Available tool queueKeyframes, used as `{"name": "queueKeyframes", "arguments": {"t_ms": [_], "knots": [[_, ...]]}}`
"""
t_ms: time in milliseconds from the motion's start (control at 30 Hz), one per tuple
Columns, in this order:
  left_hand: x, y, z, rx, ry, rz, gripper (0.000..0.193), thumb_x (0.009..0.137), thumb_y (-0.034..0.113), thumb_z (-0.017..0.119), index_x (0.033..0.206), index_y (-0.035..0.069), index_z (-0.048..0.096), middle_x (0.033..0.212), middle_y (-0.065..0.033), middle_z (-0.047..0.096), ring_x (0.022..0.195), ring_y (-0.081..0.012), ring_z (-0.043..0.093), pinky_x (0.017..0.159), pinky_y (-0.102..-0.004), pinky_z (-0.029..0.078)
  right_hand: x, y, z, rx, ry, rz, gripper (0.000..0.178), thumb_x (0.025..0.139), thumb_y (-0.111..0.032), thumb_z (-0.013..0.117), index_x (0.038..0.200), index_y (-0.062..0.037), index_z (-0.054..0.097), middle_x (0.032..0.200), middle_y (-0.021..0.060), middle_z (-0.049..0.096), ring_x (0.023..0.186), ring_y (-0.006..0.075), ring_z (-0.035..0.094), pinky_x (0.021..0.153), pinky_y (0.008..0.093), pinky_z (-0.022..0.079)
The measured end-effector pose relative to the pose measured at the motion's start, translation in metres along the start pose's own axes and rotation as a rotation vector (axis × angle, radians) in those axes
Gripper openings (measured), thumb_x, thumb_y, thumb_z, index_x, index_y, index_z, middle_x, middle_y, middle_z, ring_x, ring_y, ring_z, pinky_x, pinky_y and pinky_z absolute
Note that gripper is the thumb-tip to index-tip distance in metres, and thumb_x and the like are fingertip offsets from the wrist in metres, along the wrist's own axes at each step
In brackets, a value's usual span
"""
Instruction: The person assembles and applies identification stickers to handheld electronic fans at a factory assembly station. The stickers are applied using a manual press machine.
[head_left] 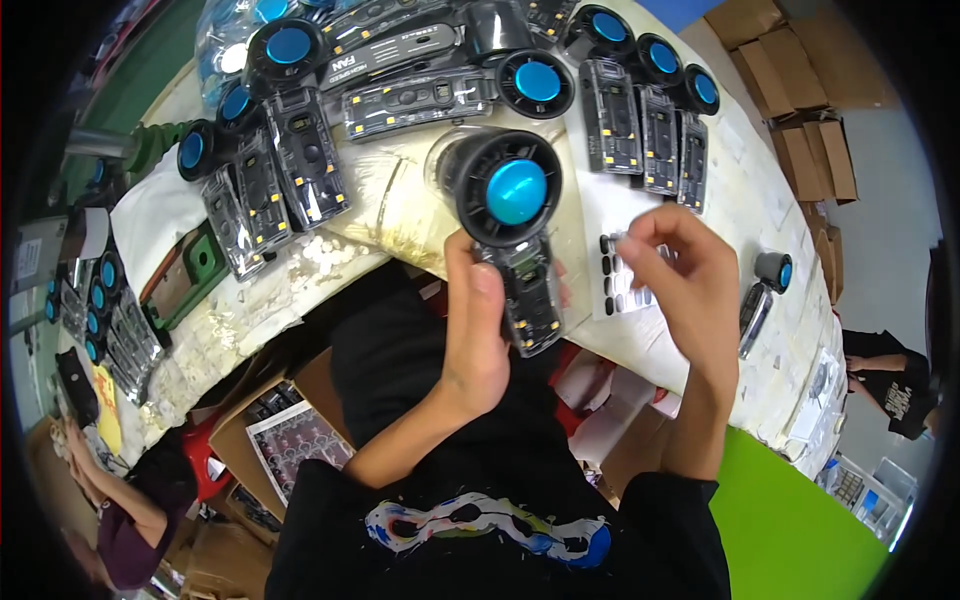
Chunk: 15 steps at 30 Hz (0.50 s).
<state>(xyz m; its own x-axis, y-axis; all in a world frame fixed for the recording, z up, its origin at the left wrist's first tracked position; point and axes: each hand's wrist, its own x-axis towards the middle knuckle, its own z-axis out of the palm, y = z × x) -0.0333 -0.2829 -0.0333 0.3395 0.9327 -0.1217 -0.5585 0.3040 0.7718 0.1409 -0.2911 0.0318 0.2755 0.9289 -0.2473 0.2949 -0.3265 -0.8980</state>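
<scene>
Upright in my left hand (474,340) is a handheld fan (518,198) with a round black head, a bright blue hub and a see-through handle showing dark inner parts. My thumb lies along the handle's left side, and fingertips show at its right. Just right of it, my right hand (692,285) hovers over a white sheet of small black oval stickers (612,290). Its thumb and forefinger are pinched together at the sheet's top edge. Whatever is between them is too small to make out. That hand hides part of the sheet.
Similar fans lie at the table's back left (305,155), back middle (420,103) and back right (612,115). A lone fan (757,315) lies on the right. Below the table's edge stands an open cardboard box (240,425). Other people are at lower left (140,520) and far right (890,380).
</scene>
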Motion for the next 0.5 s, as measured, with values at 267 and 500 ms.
{"name": "queueKeyframes", "arguments": {"t_ms": [267, 500], "knots": [[-0.002, -0.004, 0.003, 0.1, -0.022, 0.099, 0.055, 0.101, 0.048, 0.036, 0.129, 0.001, 0.029, 0.113, -0.0149, 0.051, 0.1, -0.0176, 0.054, 0.09, -0.0326, 0.044, -0.032, -0.021, 0.034, 0.32, -0.09, 0.062, 0.008, 0.088, -0.005, 0.066, 0.093, 0.0009, 0.063, 0.083, -0.0003, 0.061, 0.073, 0.0058, 0.056, 0.064, 0.0193, 0.045], [-0.005, -0.01, -0.002, 0.165, -0.035, 0.119, 0.06, 0.102, 0.049, 0.031, 0.142, 0.004, 0.024, 0.121, -0.0164, 0.052, 0.109, -0.0231, 0.055, 0.096, -0.0375, 0.043, -0.03, -0.023, 0.036, 0.22, -0.137, 0.086, 0.008, 0.088, -0.003, 0.065, 0.092, 0.0019, 0.06, 0.084, 0.0017, 0.06, 0.073, 0.0062, 0.056, 0.066, 0.0208, 0.045]]}}
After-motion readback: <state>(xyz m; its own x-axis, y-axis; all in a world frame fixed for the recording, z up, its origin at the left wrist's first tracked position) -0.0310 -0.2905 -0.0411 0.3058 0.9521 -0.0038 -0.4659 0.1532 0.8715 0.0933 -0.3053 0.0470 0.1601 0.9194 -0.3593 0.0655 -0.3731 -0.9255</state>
